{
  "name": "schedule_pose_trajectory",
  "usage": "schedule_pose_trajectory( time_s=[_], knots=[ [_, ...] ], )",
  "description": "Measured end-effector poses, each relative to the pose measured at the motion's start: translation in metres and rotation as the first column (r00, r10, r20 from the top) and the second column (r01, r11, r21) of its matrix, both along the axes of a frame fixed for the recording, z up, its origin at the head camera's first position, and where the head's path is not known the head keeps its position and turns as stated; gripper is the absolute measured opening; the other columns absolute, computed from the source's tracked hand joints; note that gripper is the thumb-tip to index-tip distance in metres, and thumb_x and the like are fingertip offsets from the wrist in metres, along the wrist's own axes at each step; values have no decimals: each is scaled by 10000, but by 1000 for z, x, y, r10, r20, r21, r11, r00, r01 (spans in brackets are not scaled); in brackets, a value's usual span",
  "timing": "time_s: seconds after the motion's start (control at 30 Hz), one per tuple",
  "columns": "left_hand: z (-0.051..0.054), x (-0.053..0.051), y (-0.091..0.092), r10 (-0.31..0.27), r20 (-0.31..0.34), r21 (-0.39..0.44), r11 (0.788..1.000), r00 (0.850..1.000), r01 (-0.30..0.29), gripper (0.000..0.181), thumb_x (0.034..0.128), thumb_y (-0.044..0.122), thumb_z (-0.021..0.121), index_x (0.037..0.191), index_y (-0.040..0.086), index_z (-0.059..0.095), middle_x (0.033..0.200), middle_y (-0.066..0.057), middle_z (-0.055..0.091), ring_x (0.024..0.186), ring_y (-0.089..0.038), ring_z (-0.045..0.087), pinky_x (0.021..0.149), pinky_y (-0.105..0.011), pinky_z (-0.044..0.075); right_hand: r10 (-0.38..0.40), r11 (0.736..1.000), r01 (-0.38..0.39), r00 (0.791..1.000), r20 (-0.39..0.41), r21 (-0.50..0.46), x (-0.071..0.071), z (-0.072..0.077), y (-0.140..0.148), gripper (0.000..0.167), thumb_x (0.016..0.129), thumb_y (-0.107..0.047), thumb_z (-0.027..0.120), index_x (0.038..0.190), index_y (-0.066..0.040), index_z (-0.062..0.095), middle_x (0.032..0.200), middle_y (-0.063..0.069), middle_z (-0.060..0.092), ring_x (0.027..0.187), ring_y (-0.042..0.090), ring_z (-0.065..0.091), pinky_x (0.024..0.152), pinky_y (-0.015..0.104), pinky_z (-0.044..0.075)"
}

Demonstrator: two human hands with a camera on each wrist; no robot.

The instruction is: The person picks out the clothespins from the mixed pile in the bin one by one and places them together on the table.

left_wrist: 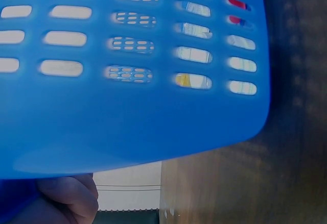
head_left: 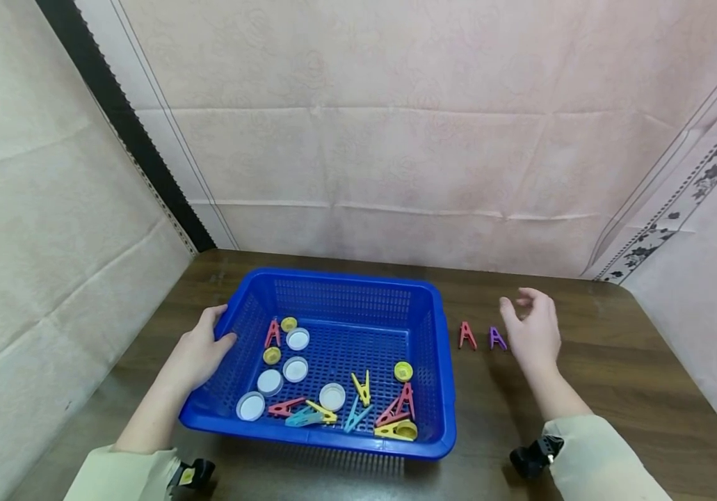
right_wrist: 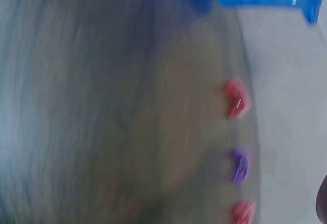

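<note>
My left hand grips the left rim of a blue plastic basket. Inside lie white bottle caps, yellow caps, and clothespins in red, yellow and light blue. Over the table on the right, my right hand has loosely bent fingers with nothing seen between them. A purple clothespin lies just left of that hand, and a red clothespin lies farther left. In the blurred right wrist view, another red clothespin shows beyond the purple one; the head view does not show it.
The brown wooden table has a rounded far right corner. Pale cloth hangs behind it and along both sides. A dark strip runs down the cloth at the left.
</note>
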State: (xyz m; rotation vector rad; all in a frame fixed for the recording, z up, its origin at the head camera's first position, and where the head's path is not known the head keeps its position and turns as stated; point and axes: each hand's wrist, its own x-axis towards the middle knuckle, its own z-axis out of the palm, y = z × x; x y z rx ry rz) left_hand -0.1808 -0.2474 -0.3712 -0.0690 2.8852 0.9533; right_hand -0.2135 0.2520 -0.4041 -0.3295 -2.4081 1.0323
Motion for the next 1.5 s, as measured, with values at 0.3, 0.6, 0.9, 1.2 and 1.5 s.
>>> schedule_pose_trajectory(
  time_s=[0.3, 0.6, 0.9, 1.2, 1.5],
  knots=[
    [-1, 0, 0, 2, 7, 3, 1000, 1000, -2, 628, 986, 274, 458, 1470, 21, 148, 1371, -345, 359, 1137, -528, 467, 841, -649, 424, 197, 980, -200, 970, -144, -5, 3, 19, -40, 388, 897, -246, 619, 1204, -21, 545, 1018, 115, 590, 801, 207, 537, 692, 304, 423],
    [0, 0, -1, -1, 3, 3, 1000, 1000, 1, 622, 985, 264, 461, 1467, 19, 154, 1364, -349, 365, 1126, -529, 475, 833, -646, 430, 253, 967, -255, 954, -159, 7, 6, 24, -53, 373, 876, -198, 651, 1198, -34, 556, 1009, 104, 619, 786, 195, 549, 649, 239, 424],
    [2, 3, 0, -1, 7, 2, 1000, 1000, 1, 623, 985, 268, 466, 1464, 12, 162, 1360, -352, 367, 1127, -531, 471, 834, -647, 429, 323, 946, -324, 936, -143, 16, 9, 33, -69, 391, 876, -217, 660, 1210, -46, 552, 1027, 102, 620, 814, 195, 549, 645, 286, 440],
    [0, 1, -1, 1, 5, 6, 1000, 1000, -1, 624, 983, 262, 467, 1464, 10, 160, 1369, -349, 358, 1140, -534, 458, 845, -655, 416, 429, 903, -429, 899, -93, 19, 14, 43, -84, 430, 892, -247, 647, 1254, -52, 521, 1082, 88, 587, 877, 192, 536, 626, 313, 483],
    [0, 0, -1, -5, 6, 7, 1000, 1000, 5, 628, 983, 271, 467, 1465, 13, 159, 1362, -351, 366, 1134, -532, 465, 846, -654, 417, 523, 852, -522, 852, -32, 33, 17, 44, -95, 441, 886, -235, 658, 1262, -52, 519, 1074, 88, 599, 907, 204, 551, 716, 375, 497]
  ],
)
